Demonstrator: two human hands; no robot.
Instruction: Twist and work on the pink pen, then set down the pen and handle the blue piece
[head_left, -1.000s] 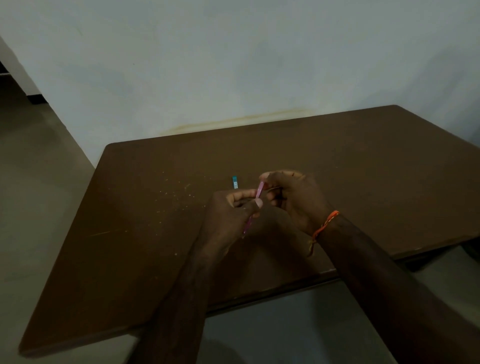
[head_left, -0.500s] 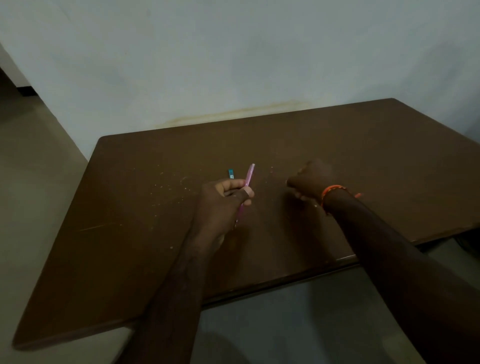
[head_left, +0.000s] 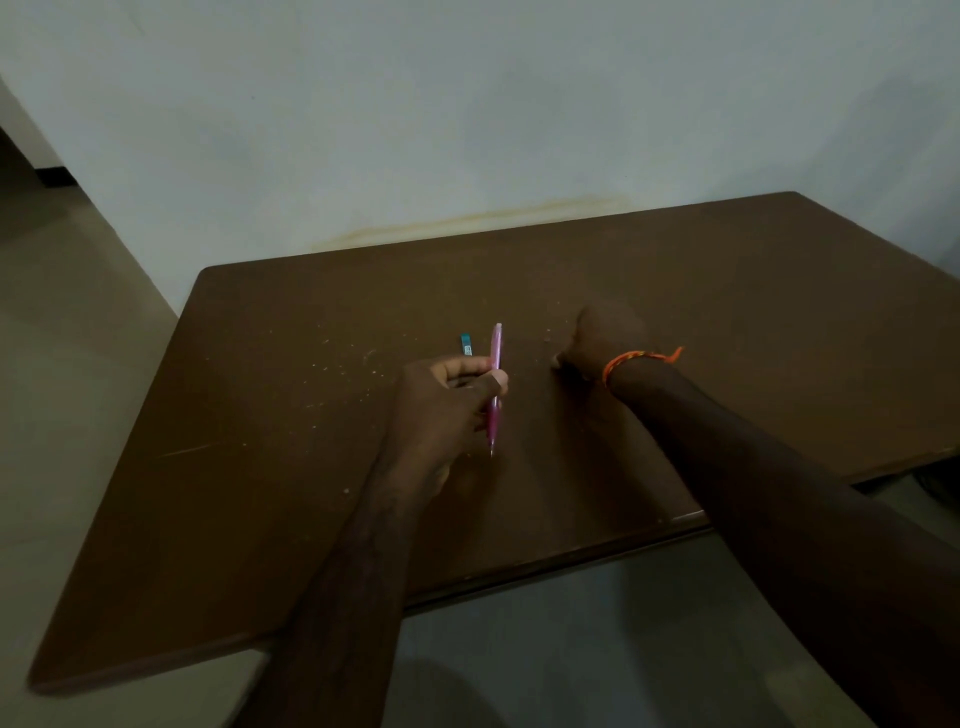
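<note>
Pencil (head_left: 495, 384) pinched upright in my left hand (head_left: 441, 402) over the table (head_left: 727, 312), tip down; right hand (head_left: 597, 343) curled at the tabletop, contents I cannot tell; blue lead case (head_left: 466, 344) lies untouched, so refilling looks unfinished.

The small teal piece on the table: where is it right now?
In the head view the small teal piece lies on the brown table, just beyond the left hand and left of the pink pen it holds.

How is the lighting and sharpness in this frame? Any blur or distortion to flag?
Head view: dim, with no glare; the brown wooden table bows from wide-angle distortion; the slim pink pen in the left hand reads sharply; the right hand is dark and soft, its fingers unclear.
</note>
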